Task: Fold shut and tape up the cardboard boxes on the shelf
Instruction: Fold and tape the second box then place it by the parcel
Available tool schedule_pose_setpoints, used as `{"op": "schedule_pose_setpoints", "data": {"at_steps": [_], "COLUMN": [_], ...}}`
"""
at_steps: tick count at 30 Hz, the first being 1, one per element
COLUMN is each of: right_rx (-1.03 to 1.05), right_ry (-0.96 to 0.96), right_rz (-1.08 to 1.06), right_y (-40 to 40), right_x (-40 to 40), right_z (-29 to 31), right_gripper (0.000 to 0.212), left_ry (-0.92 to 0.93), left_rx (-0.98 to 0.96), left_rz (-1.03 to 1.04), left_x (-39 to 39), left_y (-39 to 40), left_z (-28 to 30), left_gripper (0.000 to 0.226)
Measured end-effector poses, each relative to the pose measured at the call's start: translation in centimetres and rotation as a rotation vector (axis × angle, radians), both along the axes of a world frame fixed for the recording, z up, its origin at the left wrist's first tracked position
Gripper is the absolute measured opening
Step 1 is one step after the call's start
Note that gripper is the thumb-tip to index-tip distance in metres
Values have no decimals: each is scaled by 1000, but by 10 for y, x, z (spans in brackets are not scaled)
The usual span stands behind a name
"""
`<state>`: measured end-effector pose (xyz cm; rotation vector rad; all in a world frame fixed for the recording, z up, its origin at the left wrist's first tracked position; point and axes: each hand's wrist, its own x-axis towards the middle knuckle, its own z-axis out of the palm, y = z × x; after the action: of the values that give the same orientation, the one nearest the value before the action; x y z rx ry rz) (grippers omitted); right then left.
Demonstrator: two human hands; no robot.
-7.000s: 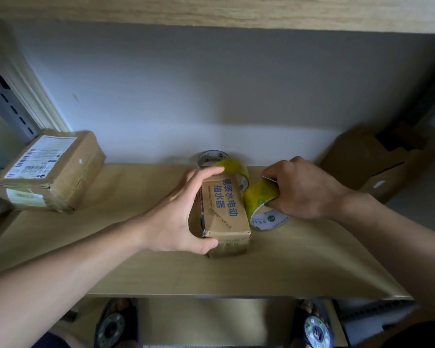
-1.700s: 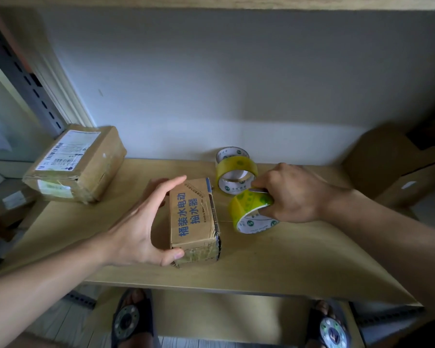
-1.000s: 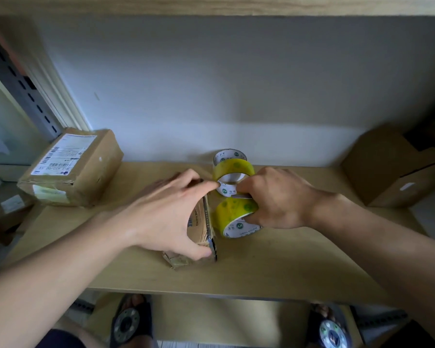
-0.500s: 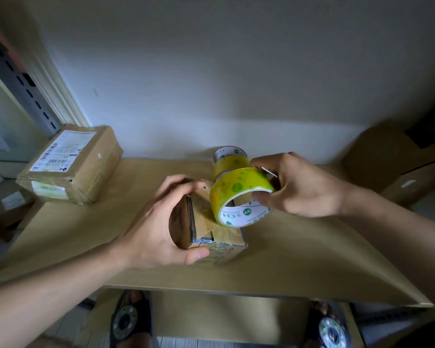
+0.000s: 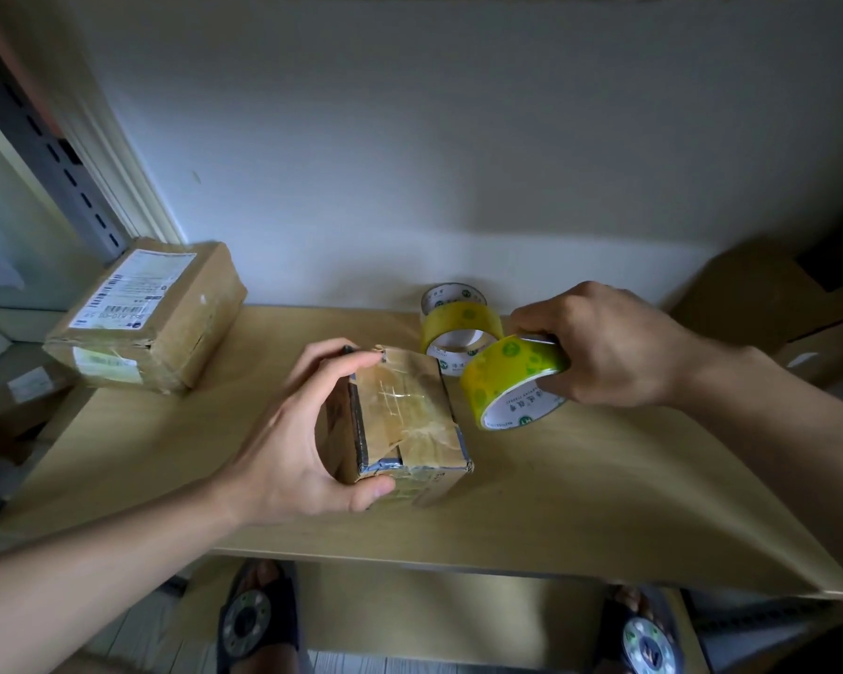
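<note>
A small cardboard box (image 5: 410, 415) stands on the wooden shelf (image 5: 580, 488) with its taped, crinkled face turned up. My left hand (image 5: 298, 440) grips it from the left, thumb on the near edge and fingers curled over the far top corner. My right hand (image 5: 599, 347) holds a yellow tape roll (image 5: 512, 381) tilted just right of the box, apart from it or barely touching. A second yellow roll (image 5: 458, 328) stands behind it near the wall.
A labelled, taped parcel (image 5: 147, 318) lies at the shelf's left end. An open brown box (image 5: 779, 313) sits in shadow at the far right. The grey wall stands close behind. Below the shelf edge I see two sandalled feet (image 5: 259, 620).
My left hand has turned the box over, so its taped face now points up instead of the printed side. My right hand lifted the roll and brought it to the box's right.
</note>
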<state>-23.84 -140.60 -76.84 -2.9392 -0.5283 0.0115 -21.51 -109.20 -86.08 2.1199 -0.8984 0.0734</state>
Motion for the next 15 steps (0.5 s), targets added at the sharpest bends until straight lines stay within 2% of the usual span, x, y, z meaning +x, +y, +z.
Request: {"op": "schedule_pose_setpoints", "data": {"at_steps": [8, 10, 15], "right_rx": [-207, -174, 22], "right_ry": [52, 53, -8], "right_rz": [68, 51, 7], "right_y": [10, 13, 17], "right_x": [6, 7, 5], "right_z": [-16, -20, -23], "right_gripper": [23, 19, 31], "left_ry": [31, 49, 168], "left_rx": [-29, -25, 12], "left_rz": [9, -2, -4], "left_x": [-4, -4, -2], "left_y": [-3, 0, 11], "left_z": [-6, -8, -14], "left_gripper": [99, 101, 111]}}
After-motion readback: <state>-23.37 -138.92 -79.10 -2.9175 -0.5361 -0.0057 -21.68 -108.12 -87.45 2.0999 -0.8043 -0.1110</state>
